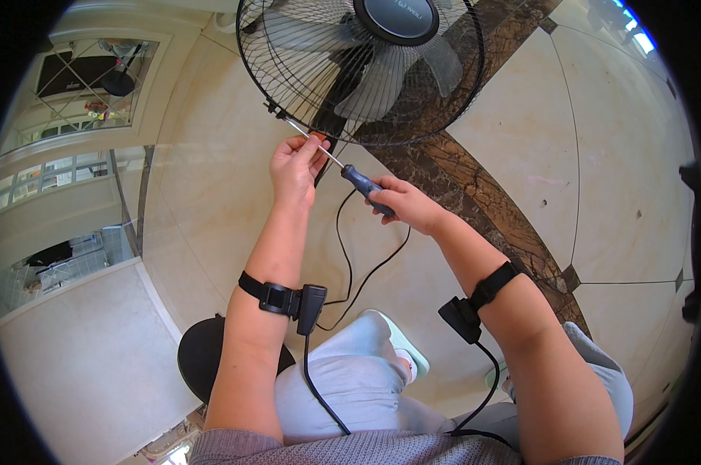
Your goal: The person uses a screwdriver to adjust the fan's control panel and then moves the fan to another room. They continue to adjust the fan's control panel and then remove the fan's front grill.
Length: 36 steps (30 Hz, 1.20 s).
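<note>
You are seated low, knees up in grey trousers (350,372), with a dark round stool (199,353) under you and a black cord (350,263) trailing across the pale tiled floor (614,178) between your arms.

Your right hand (405,203) is closed around the blue handle of the screwdriver (349,172); its thin shaft runs up and left toward the fan (362,70). Keep that wrist in line with the shaft, so the turning stays true and the tip does not cam out.

Your left hand (295,167) pinches the shaft near its far end with fingertips (316,143). That is a good steadying hold; keep it light, so the shaft can spin freely between the fingers.

The tip meets the clip (275,110) on the lower left rim of the black wire grille. The fastener itself is too small to make out. Press gently along the shaft as you turn, since the grille will likely flex and let the tip slide off toward the blades behind it.
</note>
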Available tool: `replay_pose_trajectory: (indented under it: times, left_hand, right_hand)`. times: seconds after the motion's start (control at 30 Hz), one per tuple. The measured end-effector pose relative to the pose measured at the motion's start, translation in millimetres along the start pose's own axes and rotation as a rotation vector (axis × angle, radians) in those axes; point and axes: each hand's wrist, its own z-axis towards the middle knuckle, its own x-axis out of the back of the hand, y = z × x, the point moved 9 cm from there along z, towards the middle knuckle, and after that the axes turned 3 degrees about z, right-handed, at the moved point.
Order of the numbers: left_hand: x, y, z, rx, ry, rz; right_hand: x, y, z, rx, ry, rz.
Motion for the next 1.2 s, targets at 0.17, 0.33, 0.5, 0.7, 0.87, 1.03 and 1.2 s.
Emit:
replay_pose_trajectory:
  times: [0.17,0.33,0.5,0.7,0.87,1.03,1.2]
  left_hand:
    - [-3,-1,0,0.010,-0.059,-0.051]
    - [-2,1,-1,-0.047,0.031,0.072]
    - [0,4,0,-0.065,0.033,0.064]
    - [-2,-2,-4,0.013,-0.031,-0.015]
    - [-3,5,-2,-0.057,0.007,0.101]
    - [-2,5,-2,-0.031,-0.026,0.012]
    - [-5,3,-6,0.007,-0.061,-0.047]
  right_hand:
    - [7,-6,2,0.083,0.042,-0.121]
    - [10,-4,8,0.149,0.148,-0.269]
    - [6,1,4,0.091,0.047,0.010]
    - [4,6,-1,-0.046,0.032,0.067]
    - [1,1,0,-0.003,0.100,-0.101]
    - [-4,9,-2,-0.097,-0.021,0.184]
    - [-3,5,4,0.009,-0.033,0.013]
